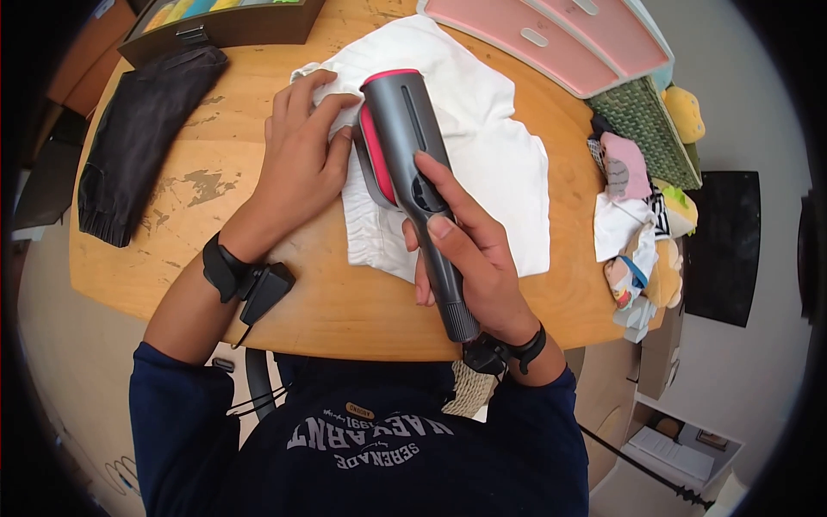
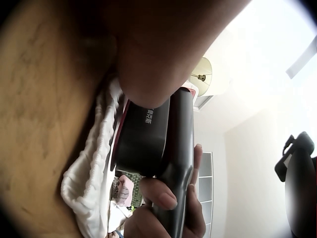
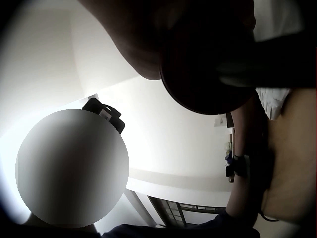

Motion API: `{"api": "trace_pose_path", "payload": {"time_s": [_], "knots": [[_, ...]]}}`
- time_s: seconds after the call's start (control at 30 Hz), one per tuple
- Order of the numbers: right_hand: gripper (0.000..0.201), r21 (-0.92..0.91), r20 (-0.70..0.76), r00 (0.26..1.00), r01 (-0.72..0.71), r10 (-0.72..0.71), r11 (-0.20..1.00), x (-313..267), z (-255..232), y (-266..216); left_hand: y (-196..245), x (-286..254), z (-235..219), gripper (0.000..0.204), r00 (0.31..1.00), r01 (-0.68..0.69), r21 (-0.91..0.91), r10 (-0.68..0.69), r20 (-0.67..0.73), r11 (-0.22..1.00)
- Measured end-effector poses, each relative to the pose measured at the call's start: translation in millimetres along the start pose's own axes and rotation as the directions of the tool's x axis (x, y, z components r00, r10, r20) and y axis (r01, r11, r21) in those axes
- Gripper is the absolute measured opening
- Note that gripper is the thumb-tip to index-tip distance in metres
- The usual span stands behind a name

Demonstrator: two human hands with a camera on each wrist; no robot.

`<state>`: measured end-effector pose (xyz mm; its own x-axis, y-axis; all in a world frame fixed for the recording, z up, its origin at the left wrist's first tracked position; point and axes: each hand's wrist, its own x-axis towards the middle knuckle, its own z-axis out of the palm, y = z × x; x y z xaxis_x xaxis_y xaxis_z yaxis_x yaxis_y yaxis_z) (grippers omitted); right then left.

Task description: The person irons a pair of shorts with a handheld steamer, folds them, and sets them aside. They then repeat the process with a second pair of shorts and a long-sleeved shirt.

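My right hand (image 1: 469, 246) grips the handle of a grey handheld garment steamer (image 1: 405, 112) with pink trim, its thumb and fingers wrapped round it. The steamer's head is over a white garment (image 1: 495, 181) with a gathered elastic edge, spread on the table. In the left wrist view the steamer's dark head (image 2: 141, 136) is right at the cloth. My left hand (image 1: 306, 142) rests on the garment's left side, fingers bent and spread, fingertips on the cloth close to the steamer's head. The right wrist view is mostly dark, showing the butt of the handle (image 3: 208, 94) near the palm.
A folded dark garment (image 1: 142, 142) lies at the table's left. Behind it stands a brown box (image 1: 250, 26) with coloured contents. A pink-and-white drawer unit (image 1: 551, 52) is at the back right. Along the right edge sit a green woven basket (image 1: 642, 125) and a heap of small clothes (image 1: 624, 220).
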<state>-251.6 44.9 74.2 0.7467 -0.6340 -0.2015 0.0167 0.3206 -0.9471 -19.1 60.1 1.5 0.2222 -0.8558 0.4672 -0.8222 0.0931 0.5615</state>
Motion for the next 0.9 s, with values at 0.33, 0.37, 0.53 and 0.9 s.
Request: {"api": "trace_pose_path", "payload": {"time_s": [0.33,0.37,0.53,0.9], "knots": [[0.048,0.083,-0.055,0.998,-0.006,0.011,0.997,-1.0,-6.8,11.3,2.8,0.9,0.3,0.03,0.999,-0.026,0.02,0.025,0.048,0.999],[0.048,0.093,-0.074,0.997,-0.002,0.009,0.996,-1.5,-7.8,11.5,4.3,1.3,-0.4,0.029,0.999,-0.003,0.027,0.002,0.054,1.0],[0.047,0.053,-0.113,0.992,0.058,-0.052,0.997,-0.6,-10.6,14.9,7.2,1.8,-0.8,0.036,0.996,-0.023,0.059,0.018,0.09,0.998],[0.046,-0.054,-0.183,0.98,0.072,-0.08,0.996,-0.1,-14.8,11.1,10.2,0.7,-2.8,0.056,0.994,-0.059,0.116,0.048,0.102,0.991]]}}
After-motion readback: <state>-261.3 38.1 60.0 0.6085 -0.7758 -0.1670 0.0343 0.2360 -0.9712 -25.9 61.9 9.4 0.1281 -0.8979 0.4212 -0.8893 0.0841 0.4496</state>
